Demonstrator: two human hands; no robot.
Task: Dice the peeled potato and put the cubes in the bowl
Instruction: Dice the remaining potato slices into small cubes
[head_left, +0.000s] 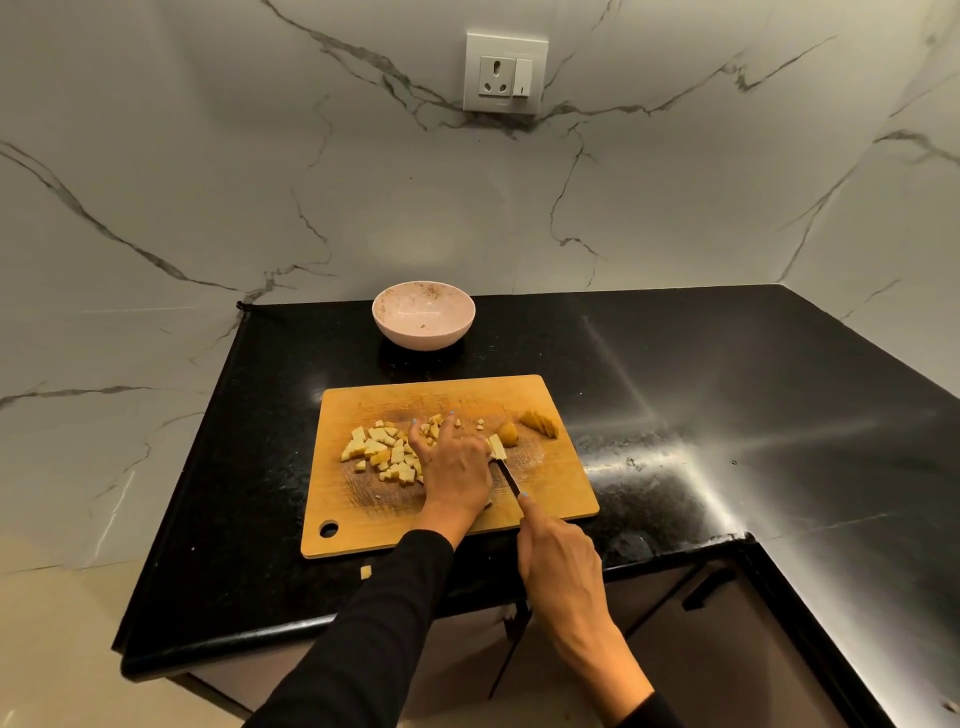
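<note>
With our left hand (451, 462) spread flat over the cubes (382, 451) on the board (561, 488) and our right hand (558, 558) gripping the knife (506, 475), the blade runs beside our fingers, so a slip could nick them or scatter cubes short of the bowl (423, 314).

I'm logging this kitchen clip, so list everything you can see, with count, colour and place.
Bowl: one, pink, back of the counter, behind the board.
Cutting board: one, wooden, middle of the counter.
Potato cubes: a pile, pale yellow, left half of the board.
Uncut potato pieces: a few, yellow, board's far right corner.
Stray cube: one, yellow, on the counter in front of the board.
Knife: one, dark, on the board.
Counter: black.
Socket: one, white, wall.
Left hand: over the cubes.
Right hand: grips the knife.
</note>
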